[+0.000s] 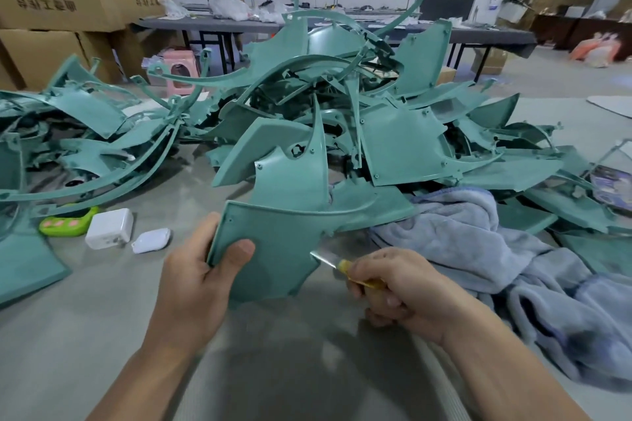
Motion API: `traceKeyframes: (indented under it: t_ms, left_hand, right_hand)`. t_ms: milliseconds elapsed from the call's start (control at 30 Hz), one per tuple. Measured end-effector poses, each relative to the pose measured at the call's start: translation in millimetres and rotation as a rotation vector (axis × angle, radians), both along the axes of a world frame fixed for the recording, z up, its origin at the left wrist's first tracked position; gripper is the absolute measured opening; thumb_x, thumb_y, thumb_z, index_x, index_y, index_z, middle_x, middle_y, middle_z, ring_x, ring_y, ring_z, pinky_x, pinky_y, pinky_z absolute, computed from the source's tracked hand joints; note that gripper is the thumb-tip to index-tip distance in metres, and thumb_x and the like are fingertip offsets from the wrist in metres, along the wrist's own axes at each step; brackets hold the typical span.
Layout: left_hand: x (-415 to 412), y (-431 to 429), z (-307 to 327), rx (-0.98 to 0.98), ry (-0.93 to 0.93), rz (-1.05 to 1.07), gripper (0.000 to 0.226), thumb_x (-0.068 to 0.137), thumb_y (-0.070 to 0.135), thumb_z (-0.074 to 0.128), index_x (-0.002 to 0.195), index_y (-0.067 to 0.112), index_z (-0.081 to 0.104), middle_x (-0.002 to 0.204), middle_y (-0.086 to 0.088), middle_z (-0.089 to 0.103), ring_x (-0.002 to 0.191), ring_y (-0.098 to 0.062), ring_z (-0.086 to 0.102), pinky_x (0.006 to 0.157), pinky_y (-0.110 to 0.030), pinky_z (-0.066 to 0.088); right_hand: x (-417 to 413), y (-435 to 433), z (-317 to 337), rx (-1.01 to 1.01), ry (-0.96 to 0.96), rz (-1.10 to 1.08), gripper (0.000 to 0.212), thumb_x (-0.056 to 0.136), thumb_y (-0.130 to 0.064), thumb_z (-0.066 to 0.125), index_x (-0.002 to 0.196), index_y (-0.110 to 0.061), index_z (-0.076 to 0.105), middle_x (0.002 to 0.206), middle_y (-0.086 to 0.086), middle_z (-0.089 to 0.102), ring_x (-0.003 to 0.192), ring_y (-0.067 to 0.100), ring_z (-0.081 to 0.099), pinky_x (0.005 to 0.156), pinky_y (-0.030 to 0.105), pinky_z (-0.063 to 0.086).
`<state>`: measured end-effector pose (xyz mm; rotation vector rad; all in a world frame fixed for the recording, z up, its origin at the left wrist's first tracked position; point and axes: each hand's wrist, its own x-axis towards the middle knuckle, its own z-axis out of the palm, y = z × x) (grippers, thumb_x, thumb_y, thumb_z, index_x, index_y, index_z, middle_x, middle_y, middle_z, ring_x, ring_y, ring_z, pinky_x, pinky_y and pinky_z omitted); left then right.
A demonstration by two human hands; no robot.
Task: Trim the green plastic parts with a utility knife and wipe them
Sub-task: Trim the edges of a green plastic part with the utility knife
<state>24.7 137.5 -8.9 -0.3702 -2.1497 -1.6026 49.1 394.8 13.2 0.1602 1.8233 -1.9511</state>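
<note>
A: Where's the part [273, 249]?
B: In the left hand [201, 270], thumb on its face, fingers curled behind the edge. Right hand [403, 287] is wrapped round the knife [333, 261], blade touching the edge opposite the thumb.
A: Handle ok?
B: Looks light, thin, prob. flexy & slick. I'd grip close to the cut. Towel [478, 243] lies just past the right knuckles.

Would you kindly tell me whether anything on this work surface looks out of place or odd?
Nothing looks damaged or spilled, but three items seem unrelated to the trimming: a lime-green gadget with pink buttons, a white charger-like block and a small white case lie beside the jumbled green parts, left of the left hand.
</note>
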Motion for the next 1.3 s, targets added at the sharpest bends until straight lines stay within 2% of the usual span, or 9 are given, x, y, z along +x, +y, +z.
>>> traceKeyframes:
  t_ms: [100,267,467,667,767,867,967,1100,1300]
  left_hand:
    - [-0.8,-1.8,2.9,0.033,-0.002,0.011,0.037,0.082,0.08,0.058,0.102,0.05,0.069,0.094,0.013,0.074,0.08,-0.006,0.067,0.061,-0.032,0.051]
    - [-2.3,-2.3,2.3,0.047,0.006,-0.022,0.029,0.087,0.07,0.06,0.105,0.049,0.07,0.096,0.013,0.074,0.08,-0.004,0.068,0.058,-0.026,0.053]
    - [-9.6,-6.7,-0.3,0.083,-0.068,0.049,0.02,0.087,0.048,0.059,0.103,0.05,0.07,0.096,0.019,0.074,0.083,0.003,0.067,0.057,-0.011,0.049]
    - [-20.9,-12.0,-12.9,0.093,-0.385,0.113,0.032,0.069,0.054,0.067,0.1,0.053,0.071,0.098,0.022,0.076,0.089,-0.003,0.072,0.076,-0.037,0.059]
    - [-21.8,-13.0,-13.3,0.262,-0.49,0.13,0.028,0.074,0.042,0.068,0.101,0.043,0.075,0.101,0.011,0.078,0.093,-0.015,0.075,0.084,-0.048,0.061]
    - [-20.3,-9.5,-7.6,0.475,-0.614,0.12,0.017,0.09,0.032,0.064,0.096,0.029,0.08,0.095,0.0,0.08,0.082,-0.021,0.077,0.063,-0.037,0.061]
    - [-15.6,-2.2,-0.1,0.642,-0.776,0.079,0.019,0.1,0.025,0.062,0.092,0.011,0.073,0.064,-0.001,0.07,0.045,-0.015,0.063,0.038,-0.02,0.043]
    - [-11.8,5.9,3.6,0.653,-0.849,-0.076,0.025,0.104,0.029,0.054,0.088,0.012,0.062,0.05,0.001,0.044,0.036,-0.011,0.04,0.032,-0.02,0.029]
    - [-16.2,6.3,7.9,0.674,-0.89,-0.106,0.028,0.107,0.03,0.046,0.089,0.011,0.055,0.047,0.003,0.043,0.032,-0.007,0.035,0.029,-0.017,0.025]
  right_hand:
    - [-0.9,-0.3,-0.5,0.048,0.067,-0.046,0.032,0.096,-0.004,0.051,0.065,-0.003,0.058,0.042,0.002,0.026,0.036,0.013,0.014,0.055,0.035,0.012]
    - [-1.9,-11.4,-3.3,-0.143,0.082,-0.083,0.035,0.101,-0.012,0.051,0.068,-0.005,0.06,0.043,0.003,0.028,0.035,0.013,0.015,0.048,0.027,0.022]
    - [-5.0,-8.7,-1.4,0.019,0.086,-0.056,0.031,0.099,-0.009,0.051,0.07,-0.003,0.059,0.044,0.003,0.027,0.036,0.014,0.015,0.049,0.028,0.017]
    - [-4.6,-5.5,-9.8,-0.008,0.17,-0.185,0.03,0.105,-0.015,0.046,0.081,-0.003,0.059,0.048,0.003,0.037,0.037,0.012,0.024,0.047,0.029,0.018]
    - [-2.2,-5.5,-14.3,0.049,0.298,-0.196,0.033,0.105,-0.015,0.05,0.078,-0.005,0.065,0.05,0.007,0.043,0.042,0.014,0.034,0.041,0.024,0.022]
    - [-2.6,-10.9,-16.9,0.134,0.483,-0.216,0.035,0.103,-0.015,0.054,0.072,-0.011,0.07,0.053,0.007,0.052,0.048,0.018,0.042,0.043,0.026,0.031]
    - [-1.4,-19.8,-17.3,0.175,0.685,-0.118,0.029,0.102,-0.018,0.06,0.076,-0.01,0.07,0.057,0.006,0.057,0.053,0.02,0.049,0.051,0.031,0.038]
    - [1.9,-29.9,-21.3,0.439,0.798,-0.05,0.031,0.095,-0.042,0.06,0.076,-0.018,0.068,0.063,0.006,0.058,0.058,0.022,0.051,0.055,0.035,0.04]
    - [-5.9,-25.0,-21.5,0.448,0.92,-0.359,0.03,0.099,-0.024,0.064,0.07,-0.017,0.063,0.06,0.007,0.053,0.057,0.024,0.047,0.054,0.04,0.039]
